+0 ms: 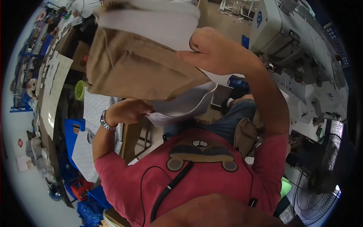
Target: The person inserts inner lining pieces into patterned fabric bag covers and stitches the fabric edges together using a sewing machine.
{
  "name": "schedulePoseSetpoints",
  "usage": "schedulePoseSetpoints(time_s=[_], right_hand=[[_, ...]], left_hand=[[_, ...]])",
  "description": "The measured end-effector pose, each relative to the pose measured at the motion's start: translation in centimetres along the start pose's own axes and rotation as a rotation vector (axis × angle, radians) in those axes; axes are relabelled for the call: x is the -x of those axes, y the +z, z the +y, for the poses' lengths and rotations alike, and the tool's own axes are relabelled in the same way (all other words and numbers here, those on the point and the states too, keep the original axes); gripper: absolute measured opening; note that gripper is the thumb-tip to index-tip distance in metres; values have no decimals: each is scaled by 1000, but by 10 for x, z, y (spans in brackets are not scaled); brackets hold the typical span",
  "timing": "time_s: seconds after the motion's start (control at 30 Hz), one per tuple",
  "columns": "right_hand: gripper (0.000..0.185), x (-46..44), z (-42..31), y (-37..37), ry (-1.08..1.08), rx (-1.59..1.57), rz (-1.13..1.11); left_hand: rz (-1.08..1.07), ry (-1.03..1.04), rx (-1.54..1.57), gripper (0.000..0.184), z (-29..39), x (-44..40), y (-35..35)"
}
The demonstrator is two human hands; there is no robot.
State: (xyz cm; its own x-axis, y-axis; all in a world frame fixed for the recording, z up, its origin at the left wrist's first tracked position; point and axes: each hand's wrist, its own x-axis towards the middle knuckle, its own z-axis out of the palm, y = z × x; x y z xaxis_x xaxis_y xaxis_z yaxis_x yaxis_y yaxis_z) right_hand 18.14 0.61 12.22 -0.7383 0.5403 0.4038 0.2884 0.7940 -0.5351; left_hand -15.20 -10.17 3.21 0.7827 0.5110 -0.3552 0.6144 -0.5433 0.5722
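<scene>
A piece of brown cloth (pixel 143 72) with white cloth (pixel 159 28) at its upper edge is spread in the air in front of my chest. The upper part is smeared by motion. My right hand (pixel 211 51) grips the cloth at its right edge, thumb pressed against it. Lower left, my left hand (pixel 128 111), with a metal watch on the wrist, pinches the edge of a white quilted-looking cloth (pixel 181 109) hanging below the brown piece. Whether the white and brown cloths are joined there, I cannot tell.
An industrial sewing machine (pixel 298 49) stands to the right, with a fan (pixel 317 193) below it. On the left are pale patterned cloth (pixel 89 151), a blue bin (pixel 72 132), a green basket (pixel 80 90) and a long table (pixel 55 90). My legs (pixel 234 117) are beneath the cloth.
</scene>
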Motion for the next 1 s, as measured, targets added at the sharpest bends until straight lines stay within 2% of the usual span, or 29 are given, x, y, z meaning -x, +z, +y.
schedulePoseSetpoints(time_s=[0.1,0.13,0.17,0.2,0.23,0.27,0.3,0.33,0.37,0.4,0.47,0.53,0.6,0.63,0.7,0.73,0.83,0.9,0.93,1.0], right_hand=[[40,12,33,21,-53,-51,-27],[40,14,33,19,-45,-52,-25],[39,17,33,13,87,-85,-220],[38,16,28,8,217,-118,-416],[38,13,24,6,221,-119,-415],[29,9,18,8,158,-138,-482],[33,6,14,12,98,-160,-546],[33,4,12,17,110,-165,-537],[29,1,10,22,28,-230,-545],[31,-1,9,29,-54,-293,-550],[32,-2,14,62,-49,-299,-471],[32,6,17,76,-53,-304,-398],[35,19,23,80,76,-310,-423],[35,25,28,82,71,-313,-430],[37,41,39,90,218,-281,-416],[37,48,43,93,215,-286,-420],[39,56,44,92,214,-131,-477],[36,59,27,86,363,-183,-564],[33,69,34,107,303,-197,-434],[29,84,48,122,318,-101,-428]], left_hand=[[-53,-9,-32,25,4,0,-6],[-143,-88,-94,26,10,1,-13],[-230,-169,-157,28,12,-1,-16],[-232,-166,-155,28,10,0,-14],[-146,-88,-157,28,4,2,-12],[-64,-8,-158,29,-1,5,-9],[-75,-2,-158,29,-1,8,-4],[18,-84,-156,31,1,13,2],[111,-162,-156,33,1,16,6],[99,-149,-160,33,-2,17,9],[385,-190,-345,38,-13,18,17],[351,-150,-417,38,-20,18,20],[179,-223,-252,35,-15,15,16],[183,-229,-247,35,-8,10,13],[350,-49,-81,34,5,-2,5],[350,-55,-77,34,12,-8,-1],[414,-10,-210,33,20,-18,-9],[420,66,-228,27,17,-17,-8],[424,51,-225,27,20,-18,-8],[406,97,-220,19,26,-22,-10]])
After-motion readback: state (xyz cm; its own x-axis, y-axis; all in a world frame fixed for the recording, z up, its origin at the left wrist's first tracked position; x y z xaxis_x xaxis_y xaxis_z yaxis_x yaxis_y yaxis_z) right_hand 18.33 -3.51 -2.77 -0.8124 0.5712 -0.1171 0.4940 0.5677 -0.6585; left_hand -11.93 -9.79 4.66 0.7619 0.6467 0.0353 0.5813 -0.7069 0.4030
